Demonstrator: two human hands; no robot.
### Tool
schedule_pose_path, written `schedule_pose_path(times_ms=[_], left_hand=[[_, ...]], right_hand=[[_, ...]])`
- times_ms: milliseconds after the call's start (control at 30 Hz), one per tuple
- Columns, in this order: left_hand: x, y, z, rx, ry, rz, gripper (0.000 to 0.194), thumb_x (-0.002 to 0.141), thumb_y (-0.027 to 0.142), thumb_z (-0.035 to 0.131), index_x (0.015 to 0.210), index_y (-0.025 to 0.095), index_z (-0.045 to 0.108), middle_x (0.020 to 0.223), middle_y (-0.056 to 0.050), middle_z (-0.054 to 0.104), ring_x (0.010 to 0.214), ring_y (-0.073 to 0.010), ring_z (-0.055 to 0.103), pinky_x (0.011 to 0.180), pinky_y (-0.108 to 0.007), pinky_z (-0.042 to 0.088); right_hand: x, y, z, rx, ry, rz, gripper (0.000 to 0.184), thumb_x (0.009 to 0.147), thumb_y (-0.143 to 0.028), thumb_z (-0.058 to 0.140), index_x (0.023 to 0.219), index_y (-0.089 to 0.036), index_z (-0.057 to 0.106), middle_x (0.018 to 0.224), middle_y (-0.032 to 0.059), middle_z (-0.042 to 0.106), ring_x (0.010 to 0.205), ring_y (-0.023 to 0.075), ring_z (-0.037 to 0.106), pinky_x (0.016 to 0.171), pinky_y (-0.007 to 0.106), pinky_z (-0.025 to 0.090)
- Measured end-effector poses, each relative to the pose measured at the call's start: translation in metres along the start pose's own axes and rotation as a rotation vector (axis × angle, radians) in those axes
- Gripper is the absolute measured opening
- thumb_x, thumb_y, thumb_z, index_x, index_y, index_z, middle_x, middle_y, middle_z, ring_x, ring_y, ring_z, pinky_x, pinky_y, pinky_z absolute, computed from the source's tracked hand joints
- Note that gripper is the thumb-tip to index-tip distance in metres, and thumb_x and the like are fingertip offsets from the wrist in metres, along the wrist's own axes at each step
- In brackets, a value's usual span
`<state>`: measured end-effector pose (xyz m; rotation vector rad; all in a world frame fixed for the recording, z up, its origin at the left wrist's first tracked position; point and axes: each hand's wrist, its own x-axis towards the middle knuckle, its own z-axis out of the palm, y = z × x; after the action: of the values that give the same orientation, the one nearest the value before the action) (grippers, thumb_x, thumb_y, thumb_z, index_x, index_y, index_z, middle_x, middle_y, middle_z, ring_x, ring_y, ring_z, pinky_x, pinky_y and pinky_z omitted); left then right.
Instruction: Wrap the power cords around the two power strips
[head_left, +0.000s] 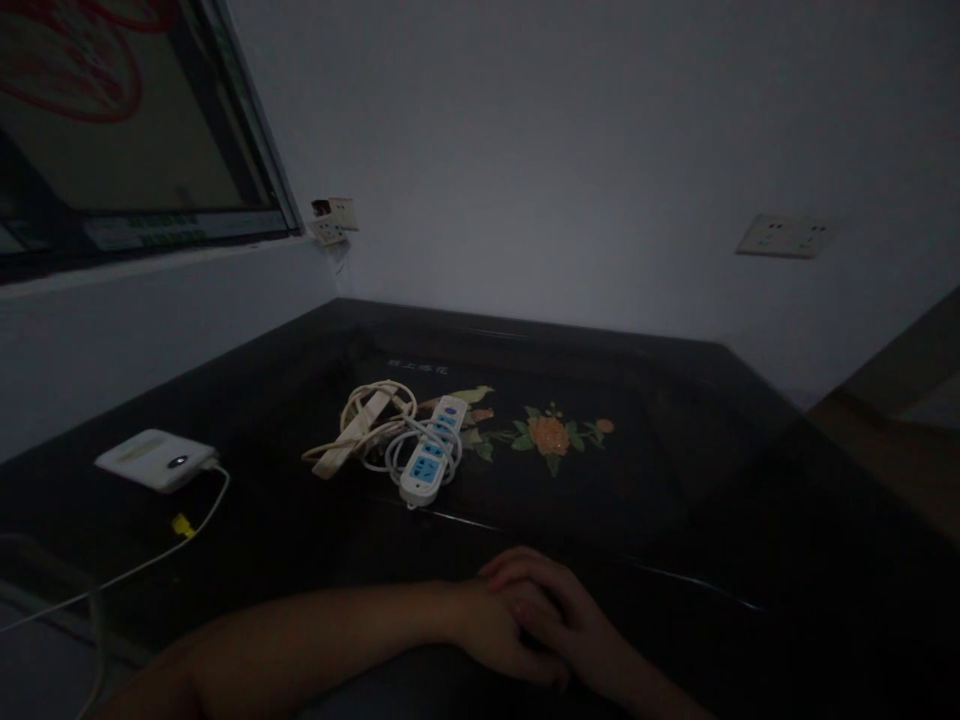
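Head view: hands [547, 622] clasped together, blue-socketed power strip [433, 452] pointing lengthwise away, slightly rightward.

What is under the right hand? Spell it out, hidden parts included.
The left hand lies under the right hand, its wrist side in view. Whatever part of it the right hand covers cannot be seen.

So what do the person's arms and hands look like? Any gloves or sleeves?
No gloves: the left hand and right hand are bare. The left forearm and right forearm show no sleeves, and I see no watch on either wrist. It's too dark to make out small marks.
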<state>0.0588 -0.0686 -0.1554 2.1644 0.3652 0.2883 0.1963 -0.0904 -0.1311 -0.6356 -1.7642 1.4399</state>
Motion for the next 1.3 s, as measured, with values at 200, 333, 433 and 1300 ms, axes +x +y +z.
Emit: schedule_pose_path(times_ms=[200, 333, 433, 1300], left_hand=[[-0.001, 0.002, -0.001, -0.046, 0.000, -0.005, 0.014, 0.078, 0.011, 0.057, 0.077, 0.010, 0.071, 0.076, -0.005, 0.072, 0.071, -0.0146, 0.067, 0.064, -0.019, 0.052], [0.000, 0.002, -0.001, -0.062, -0.008, -0.050, 0.013, 0.076, 0.011, 0.059, 0.078, 0.012, 0.071, 0.075, -0.002, 0.072, 0.069, -0.0133, 0.066, 0.061, -0.017, 0.051], [-0.001, 0.002, -0.002, -0.053, -0.021, -0.043, 0.013, 0.076, 0.009, 0.058, 0.078, 0.012, 0.071, 0.075, -0.002, 0.072, 0.069, -0.0127, 0.065, 0.061, -0.017, 0.051], [-0.025, 0.033, -0.031, 0.244, 0.300, 0.098, 0.018, 0.083, 0.020, 0.052, 0.075, 0.015, 0.067, 0.072, -0.005, 0.070, 0.071, -0.0142, 0.064, 0.073, -0.023, 0.046]], right_hand=[[-0.001, 0.002, 0.000, 0.007, 0.003, -0.006, 0.020, 0.090, -0.034, 0.055, 0.105, -0.028, 0.066, 0.109, 0.0062, 0.064, 0.106, 0.0216, 0.059, 0.092, 0.040, 0.043], [-0.001, 0.002, 0.000, -0.001, 0.003, 0.007, 0.021, 0.089, -0.036, 0.055, 0.104, -0.027, 0.066, 0.110, 0.0071, 0.064, 0.105, 0.0220, 0.059, 0.092, 0.041, 0.043], [0.001, 0.000, 0.000, 0.010, 0.010, 0.012, 0.023, 0.089, -0.038, 0.055, 0.103, -0.025, 0.067, 0.109, 0.0080, 0.064, 0.104, 0.0225, 0.060, 0.091, 0.041, 0.044], [0.009, 0.012, -0.007, -0.008, 0.235, 0.140, 0.043, 0.089, -0.054, 0.046, 0.105, -0.020, 0.065, 0.104, 0.0091, 0.068, 0.102, 0.0233, 0.062, 0.091, 0.041, 0.045]])
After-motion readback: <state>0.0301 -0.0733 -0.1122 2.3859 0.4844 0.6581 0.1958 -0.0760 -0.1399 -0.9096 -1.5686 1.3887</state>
